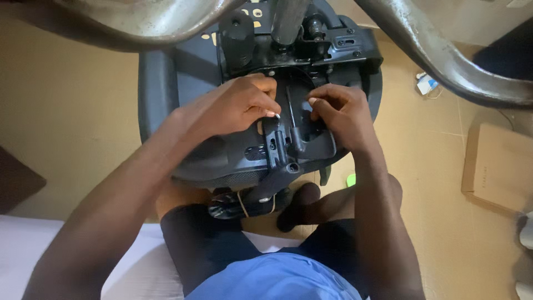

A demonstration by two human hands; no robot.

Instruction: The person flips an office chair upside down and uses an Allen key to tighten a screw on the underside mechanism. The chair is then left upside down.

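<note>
An upturned office chair lies in front of me, the black underside of its seat (200, 72) facing up. A black metal mechanism plate (311, 141) with levers is fixed in its middle. My left hand (236, 105) pinches a small pale part, too small to identify, at the plate's left edge. My right hand (338, 108) rests on the plate's right side with fingers curled onto the bracket. A black lever (272, 186) sticks out of the plate toward me. The silver chair base legs (444, 53) cross the top of the view.
The tan tiled floor (72, 100) surrounds the chair. A brown cardboard box (497, 166) lies at the right. A small white and blue packet (426, 83) sits on the floor upper right. My knees and blue shirt fill the bottom, beside a white bed edge (33, 239).
</note>
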